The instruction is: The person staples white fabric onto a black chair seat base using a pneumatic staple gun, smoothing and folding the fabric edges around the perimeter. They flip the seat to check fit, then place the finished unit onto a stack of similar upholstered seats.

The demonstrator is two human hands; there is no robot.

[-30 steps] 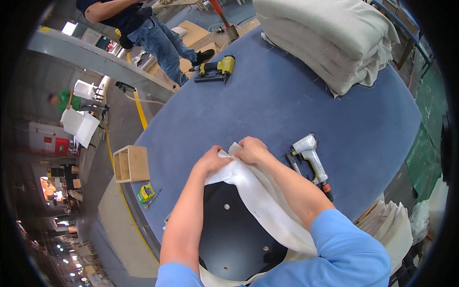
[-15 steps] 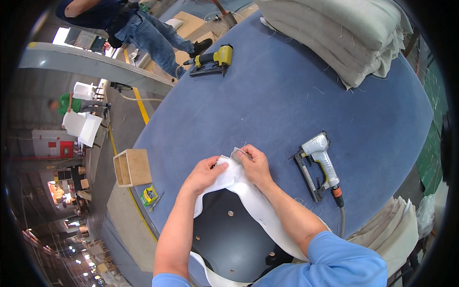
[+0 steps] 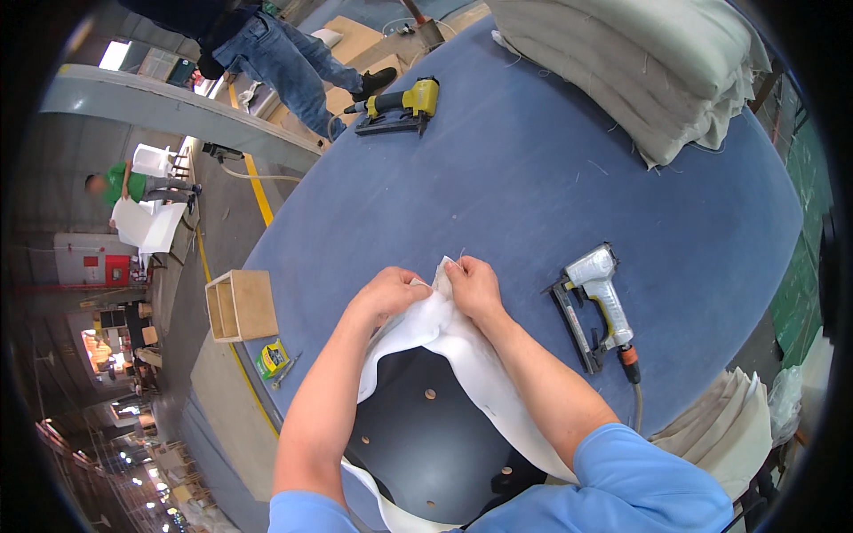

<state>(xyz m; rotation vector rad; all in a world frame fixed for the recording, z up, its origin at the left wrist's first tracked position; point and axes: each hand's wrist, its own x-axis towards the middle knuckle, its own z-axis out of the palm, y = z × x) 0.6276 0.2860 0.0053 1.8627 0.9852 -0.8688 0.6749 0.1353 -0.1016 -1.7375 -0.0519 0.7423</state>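
Note:
A black curved shell (image 3: 418,435) with several small round holes lies in front of me at the near edge of the blue-covered table. White fabric (image 3: 410,333) with a soft padded look wraps its rim. At the shell's far end, my left hand (image 3: 389,295) pinches one part of the fabric edge. Close beside it, my right hand (image 3: 474,288) grips a raised corner of the fabric between thumb and fingers, with a loose thread sticking up. A silver staple gun (image 3: 600,298) with an orange hose fitting rests to the right of my right hand, untouched.
A yellow-and-black staple gun (image 3: 404,107) lies at the far left table edge. Folded beige fabric (image 3: 640,71) is stacked far right, more (image 3: 720,435) at near right. A wooden box (image 3: 253,304) and a small green-yellow box (image 3: 274,358) sit left. A person in jeans (image 3: 284,67) stands beyond.
Both hands have moved slightly away from me, pulling the fabric edges up and outward past the shell's far end. The raised corner at my right hand now stands higher.

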